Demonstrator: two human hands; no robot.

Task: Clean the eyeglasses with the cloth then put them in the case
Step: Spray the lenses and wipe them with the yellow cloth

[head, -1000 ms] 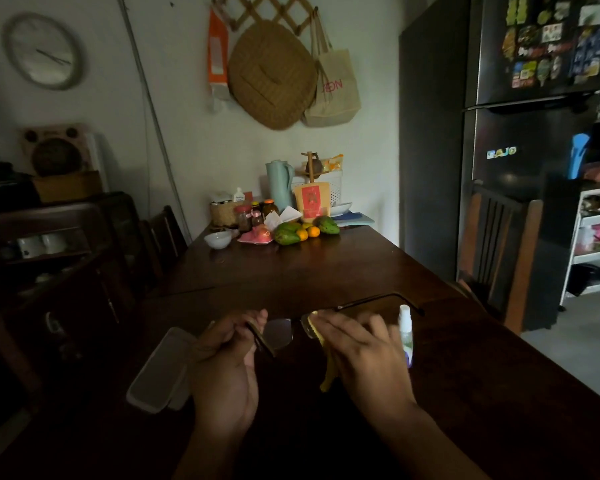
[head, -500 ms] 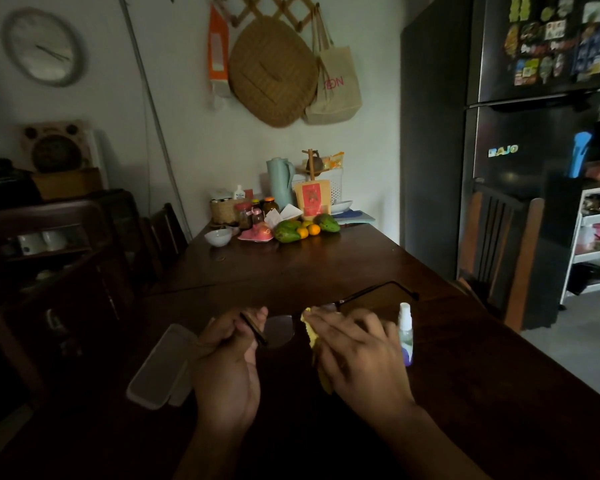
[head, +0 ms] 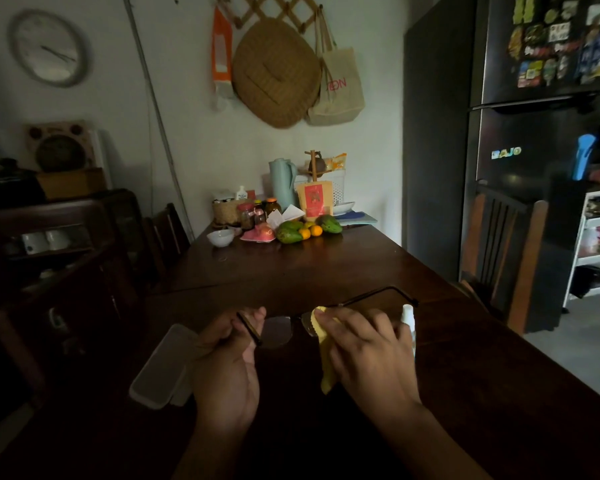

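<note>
Thin dark-framed eyeglasses (head: 278,330) are held above the dark wooden table (head: 326,268). My left hand (head: 227,362) pinches the left end of the frame, with its folded temple between the fingers. My right hand (head: 368,355) presses a yellow cloth (head: 326,372) around the right lens; the right temple sticks out open toward the far right. A pale grey glasses case (head: 158,367) lies flat on the table just left of my left hand; whether it is open I cannot tell.
A small white spray bottle (head: 408,318) stands right behind my right hand. At the table's far end sit fruit (head: 293,233), jars, a white bowl (head: 220,238) and a jug. A wooden chair (head: 499,251) and black fridge stand to the right, a dark cabinet to the left.
The glasses tilt slightly, the open temple rising. My right hand shifts the cloth a little along the right lens. My left hand keeps its grip.
</note>
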